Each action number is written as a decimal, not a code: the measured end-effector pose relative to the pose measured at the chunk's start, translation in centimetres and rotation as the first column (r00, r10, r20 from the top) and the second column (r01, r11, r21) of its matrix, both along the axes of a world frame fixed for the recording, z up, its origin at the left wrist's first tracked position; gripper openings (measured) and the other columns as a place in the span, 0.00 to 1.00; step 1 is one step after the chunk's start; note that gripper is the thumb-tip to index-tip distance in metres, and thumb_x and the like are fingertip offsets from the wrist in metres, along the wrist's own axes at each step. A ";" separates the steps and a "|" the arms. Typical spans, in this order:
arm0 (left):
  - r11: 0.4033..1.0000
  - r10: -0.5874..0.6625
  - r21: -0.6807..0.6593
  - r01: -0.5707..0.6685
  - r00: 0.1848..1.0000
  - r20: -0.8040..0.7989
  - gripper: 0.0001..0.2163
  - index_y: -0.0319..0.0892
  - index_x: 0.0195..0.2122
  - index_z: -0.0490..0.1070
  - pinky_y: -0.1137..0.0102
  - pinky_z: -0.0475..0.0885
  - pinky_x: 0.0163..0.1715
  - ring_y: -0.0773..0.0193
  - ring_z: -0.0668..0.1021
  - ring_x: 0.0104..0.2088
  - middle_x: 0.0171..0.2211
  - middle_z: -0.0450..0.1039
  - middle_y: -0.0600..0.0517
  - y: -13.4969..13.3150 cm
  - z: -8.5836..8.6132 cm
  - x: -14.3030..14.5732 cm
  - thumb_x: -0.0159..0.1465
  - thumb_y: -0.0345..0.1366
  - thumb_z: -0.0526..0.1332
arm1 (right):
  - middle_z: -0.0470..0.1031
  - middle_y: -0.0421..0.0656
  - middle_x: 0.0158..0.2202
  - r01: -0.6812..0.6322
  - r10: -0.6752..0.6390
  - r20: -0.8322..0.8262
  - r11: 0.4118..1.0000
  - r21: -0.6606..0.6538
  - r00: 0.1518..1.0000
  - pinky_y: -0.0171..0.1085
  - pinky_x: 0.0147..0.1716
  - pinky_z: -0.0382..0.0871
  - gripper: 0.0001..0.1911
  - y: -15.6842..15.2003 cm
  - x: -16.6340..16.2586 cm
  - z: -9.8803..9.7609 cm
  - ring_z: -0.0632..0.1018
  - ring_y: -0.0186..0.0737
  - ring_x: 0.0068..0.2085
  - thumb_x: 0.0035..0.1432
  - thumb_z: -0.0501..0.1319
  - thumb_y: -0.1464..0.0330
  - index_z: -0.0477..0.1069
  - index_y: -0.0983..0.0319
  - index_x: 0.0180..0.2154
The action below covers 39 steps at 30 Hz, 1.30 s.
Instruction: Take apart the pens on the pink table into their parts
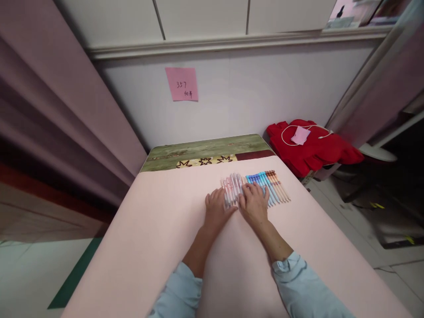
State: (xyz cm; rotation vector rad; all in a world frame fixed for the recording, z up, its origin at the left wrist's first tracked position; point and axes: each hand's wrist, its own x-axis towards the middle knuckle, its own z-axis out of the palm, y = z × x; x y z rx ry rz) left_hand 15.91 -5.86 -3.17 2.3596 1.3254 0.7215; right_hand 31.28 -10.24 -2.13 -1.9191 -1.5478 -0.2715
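Note:
A row of pens lies side by side on the table. Clear and pinkish pens point(233, 183) make up its left end, blue pens point(264, 179) the middle, and brown-and-beige pens point(278, 187) the right end. My left hand point(217, 207) rests at the left edge of the clear pens, fingers forward and thumb stretched along their lower ends. My right hand point(254, 204) lies over the place where the clear and blue pens meet, fingers spread and covering part of them. Neither hand is closed around a pen.
A pale pink cover point(159, 234) spreads over the table, with a green wood-look strip point(205, 148) at the far edge. Red cloth point(318, 152) with a white cable lies beyond the right corner. A pink note point(182, 84) is stuck to the wall; a curtain point(73, 101) hangs left.

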 end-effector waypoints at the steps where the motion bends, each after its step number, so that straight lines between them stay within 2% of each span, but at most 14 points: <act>1: 1.000 -0.009 0.004 0.009 1.000 0.011 0.32 0.44 0.60 0.62 0.47 0.48 0.63 0.45 0.64 0.63 0.60 0.65 0.39 0.0 0.0 -0.1 0.56 0.47 0.67 | 0.74 0.50 0.52 -0.001 0.002 -0.015 1.000 0.003 1.000 0.59 0.62 0.38 0.16 0.1 0.0 0.0 0.64 0.55 0.60 0.63 0.54 0.66 0.72 0.60 0.49; 4: 1.000 0.015 0.023 -0.017 0.996 0.088 0.33 0.43 0.60 0.63 0.47 0.51 0.62 0.43 0.65 0.62 0.60 0.65 0.37 0.8 0.3 -0.3 0.54 0.49 0.68 | 0.74 0.50 0.52 0.013 -0.012 -0.052 1.000 0.020 0.999 0.58 0.62 0.39 0.16 0.3 0.0 -0.1 0.65 0.54 0.59 0.64 0.53 0.66 0.71 0.60 0.50; 7: 0.997 0.022 0.064 -0.037 0.975 0.223 0.23 0.40 0.56 0.68 0.51 0.58 0.61 0.47 0.67 0.61 0.59 0.65 0.36 3.5 1.7 0.5 0.63 0.46 0.61 | 0.74 0.51 0.52 0.031 -0.028 -0.070 0.999 0.043 0.997 0.57 0.62 0.39 0.17 0.6 0.0 -0.1 0.66 0.52 0.59 0.64 0.51 0.67 0.70 0.62 0.52; 9: 0.996 -0.069 0.064 0.053 0.960 0.271 0.16 0.41 0.50 0.73 0.53 0.59 0.61 0.50 0.69 0.59 0.55 0.71 0.40 6.2 2.9 1.7 0.66 0.42 0.56 | 0.74 0.51 0.52 0.037 -0.033 -0.083 0.998 0.055 0.996 0.55 0.63 0.40 0.17 0.9 0.0 -0.1 0.66 0.51 0.60 0.64 0.51 0.68 0.69 0.62 0.52; 11: 0.987 -0.154 -0.004 0.163 0.941 0.300 0.14 0.42 0.48 0.74 0.55 0.62 0.59 0.52 0.72 0.56 0.52 0.74 0.42 9.0 3.7 3.3 0.66 0.39 0.55 | 0.74 0.50 0.52 0.057 -0.048 -0.109 0.995 0.078 0.993 0.54 0.63 0.41 0.17 1.1 0.1 -0.1 0.67 0.50 0.59 0.63 0.51 0.69 0.69 0.62 0.52; 15: 0.928 -0.248 -0.194 0.319 0.915 0.318 0.16 0.41 0.50 0.75 0.58 0.64 0.59 0.55 0.74 0.55 0.53 0.74 0.44 12.3 3.5 6.0 0.66 0.39 0.53 | 0.74 0.50 0.52 0.131 -0.103 -0.171 0.978 0.162 0.980 0.55 0.63 0.41 0.20 1.4 0.4 -0.1 0.68 0.49 0.59 0.63 0.48 0.70 0.67 0.62 0.53; 17: 0.901 -0.272 -0.241 0.362 0.901 0.336 0.16 0.43 0.48 0.76 0.59 0.64 0.59 0.56 0.74 0.54 0.51 0.76 0.47 12.7 2.9 6.5 0.66 0.40 0.53 | 0.74 0.50 0.53 0.154 -0.119 -0.201 0.973 0.172 0.972 0.55 0.63 0.41 0.20 1.5 0.6 -0.1 0.67 0.50 0.60 0.63 0.48 0.70 0.67 0.61 0.54; 20: 0.893 -0.296 -0.239 0.382 0.897 0.327 0.16 0.44 0.46 0.77 0.60 0.66 0.57 0.56 0.76 0.51 0.48 0.77 0.47 12.5 2.3 6.5 0.65 0.41 0.53 | 0.73 0.50 0.53 0.173 -0.132 -0.247 0.973 0.151 0.960 0.55 0.62 0.41 0.20 1.7 0.7 -0.2 0.68 0.50 0.59 0.62 0.48 0.70 0.67 0.60 0.54; 25: 0.902 -0.320 -0.200 0.383 0.904 0.284 0.15 0.44 0.44 0.78 0.61 0.67 0.54 0.56 0.77 0.47 0.45 0.78 0.47 12.4 2.6 6.6 0.65 0.40 0.53 | 0.73 0.51 0.53 0.180 -0.138 -0.300 0.977 0.117 0.944 0.57 0.62 0.40 0.23 1.9 0.6 -0.1 0.67 0.52 0.60 0.60 0.48 0.71 0.66 0.60 0.55; 31: 0.897 -0.373 -0.158 0.413 0.898 0.231 0.14 0.44 0.42 0.78 0.60 0.69 0.53 0.56 0.78 0.45 0.43 0.79 0.47 12.1 2.8 6.9 0.65 0.39 0.53 | 0.73 0.50 0.53 0.187 -0.142 -0.313 0.975 0.118 0.939 0.55 0.63 0.41 0.21 1.9 0.6 0.2 0.67 0.50 0.59 0.60 0.49 0.70 0.67 0.60 0.53; 36: 0.891 -0.368 -0.181 0.416 0.896 0.250 0.16 0.43 0.48 0.76 0.59 0.66 0.57 0.56 0.76 0.51 0.49 0.77 0.46 11.9 3.0 6.5 0.65 0.39 0.53 | 0.73 0.50 0.53 0.167 -0.126 -0.308 0.980 0.111 0.943 0.56 0.62 0.39 0.22 1.8 0.8 0.1 0.67 0.51 0.59 0.60 0.48 0.71 0.67 0.60 0.54; 39: 0.936 -0.271 -0.130 0.326 0.907 0.323 0.17 0.42 0.51 0.74 0.58 0.60 0.62 0.56 0.70 0.59 0.56 0.71 0.45 11.6 3.2 5.3 0.65 0.39 0.55 | 0.73 0.50 0.53 0.165 -0.124 -0.298 0.980 0.114 0.947 0.57 0.62 0.39 0.23 1.8 0.9 0.0 0.66 0.51 0.59 0.60 0.48 0.72 0.67 0.60 0.55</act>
